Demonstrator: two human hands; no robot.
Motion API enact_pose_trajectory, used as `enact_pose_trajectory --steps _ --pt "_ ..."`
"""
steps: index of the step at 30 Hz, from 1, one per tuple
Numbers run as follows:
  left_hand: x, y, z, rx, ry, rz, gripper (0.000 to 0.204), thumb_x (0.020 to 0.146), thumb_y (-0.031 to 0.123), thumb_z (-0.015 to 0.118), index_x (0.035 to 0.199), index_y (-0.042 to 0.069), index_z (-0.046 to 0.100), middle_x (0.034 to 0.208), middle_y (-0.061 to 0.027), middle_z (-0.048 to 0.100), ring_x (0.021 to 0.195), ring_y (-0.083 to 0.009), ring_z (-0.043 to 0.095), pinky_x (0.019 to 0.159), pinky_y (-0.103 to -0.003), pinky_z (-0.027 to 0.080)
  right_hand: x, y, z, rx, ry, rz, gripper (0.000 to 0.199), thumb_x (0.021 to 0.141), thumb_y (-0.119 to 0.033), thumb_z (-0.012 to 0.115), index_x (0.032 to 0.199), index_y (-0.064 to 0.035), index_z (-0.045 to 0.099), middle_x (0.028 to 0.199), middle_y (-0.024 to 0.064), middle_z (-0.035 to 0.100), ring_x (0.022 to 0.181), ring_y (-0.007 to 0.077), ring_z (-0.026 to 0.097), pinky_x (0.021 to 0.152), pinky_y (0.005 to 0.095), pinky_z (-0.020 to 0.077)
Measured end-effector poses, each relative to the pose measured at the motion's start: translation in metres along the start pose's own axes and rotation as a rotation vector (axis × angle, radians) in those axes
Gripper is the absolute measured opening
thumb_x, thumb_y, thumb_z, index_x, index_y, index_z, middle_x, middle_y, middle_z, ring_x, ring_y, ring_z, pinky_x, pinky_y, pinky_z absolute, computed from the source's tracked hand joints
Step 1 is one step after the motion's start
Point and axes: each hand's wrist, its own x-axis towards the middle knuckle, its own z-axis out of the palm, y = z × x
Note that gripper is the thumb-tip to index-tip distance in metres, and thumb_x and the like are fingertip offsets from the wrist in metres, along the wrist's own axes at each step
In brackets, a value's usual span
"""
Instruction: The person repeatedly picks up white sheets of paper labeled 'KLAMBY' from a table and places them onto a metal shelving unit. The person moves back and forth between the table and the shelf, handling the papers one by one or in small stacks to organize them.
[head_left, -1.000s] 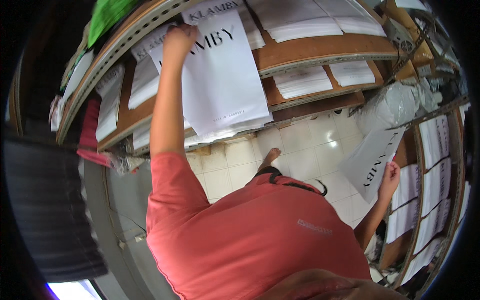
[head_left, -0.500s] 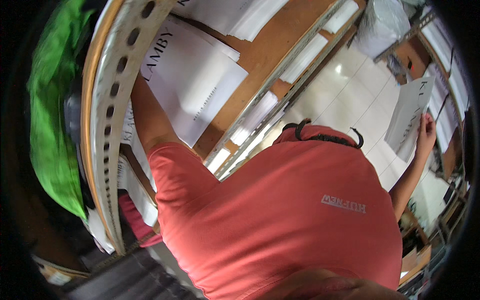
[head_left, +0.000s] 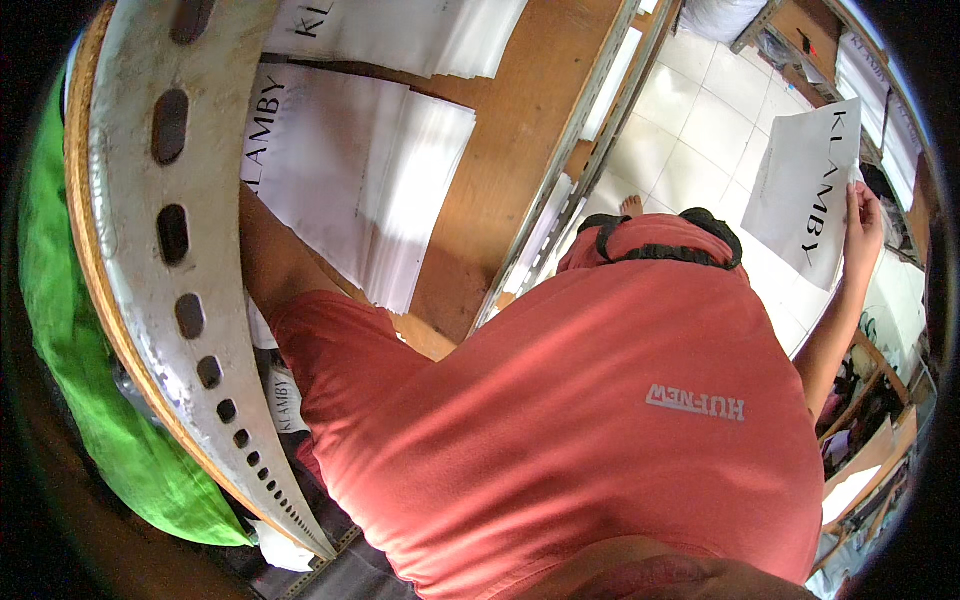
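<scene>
Head view: a wooden shelf runs from eleven o'clock toward the centre, edged by a grey perforated metal upright at nine o'clock. On the shelf lie stacks of flat white packets with black lettering along one edge; a second stack sits at twelve o'clock, cut off by the rim. A green cloth hangs outside the upright at eight o'clock.

The person's left arm reaches up under the shelf at ten o'clock; the left hand is hidden behind the upright and the stack, so I cannot tell whether it grips anything.

At two o'clock the right hand is closed on the right edge of a single white packet with black lettering, held out over the white tiled floor, well apart from the shelf stacks. The packet lies just left of the hand, tilted.
</scene>
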Motion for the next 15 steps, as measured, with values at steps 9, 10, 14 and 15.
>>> enact_pose_trajectory --steps 9,10,14,15 --pt "-0.065 0.154 -0.02 -0.226 0.182 0.918 0.038 0.077 -0.004 0.059 0.108 0.016 0.069 0.109 -0.0096 0.068 0.108 -0.0314 0.059 0.095 -0.043 0.047 -0.005 -0.009 0.004 -0.009 -0.008 0.062 0.033 0.095 -0.029 0.064 0.113 -0.0014 0.064 0.091 0.0003 0.063 0.079 0.0089 0.054 0.072 0.0213 0.0421" --pt "-0.07 0.165 -0.018 -0.213 0.171 0.928 0.038 0.077 -0.004 0.058 0.107 0.017 0.07 0.109 -0.0084 0.068 0.108 -0.0306 0.059 0.095 -0.044 0.046 -0.005 -0.01 0.004 -0.041 -0.002 0.068 0.033 0.095 -0.029 0.064 0.113 -0.0013 0.064 0.091 0.0003 0.063 0.079 0.0089 0.054 0.071 0.0214 0.0423" --pt "-0.078 0.175 0.005 -0.195 0.095 0.964 0.037 0.078 -0.002 0.057 0.105 0.018 0.071 0.111 -0.0034 0.068 0.108 -0.0274 0.059 0.095 -0.045 0.044 -0.003 -0.004 -0.006 -0.072 0.018 0.06 0.034 0.095 -0.029 0.064 0.115 -0.0012 0.064 0.092 0.0011 0.064 0.079 0.0091 0.055 0.072 0.0219 0.0436" --pt "-0.079 0.162 0.015 -0.182 0.063 0.952 0.036 0.078 -0.002 0.057 0.105 0.018 0.071 0.111 -0.0028 0.068 0.109 -0.0273 0.059 0.096 -0.046 0.044 0.001 0.003 -0.008 -0.041 0.007 0.048 0.034 0.095 -0.029 0.064 0.116 -0.0013 0.064 0.092 0.0015 0.065 0.08 0.0093 0.056 0.073 0.022 0.0441"
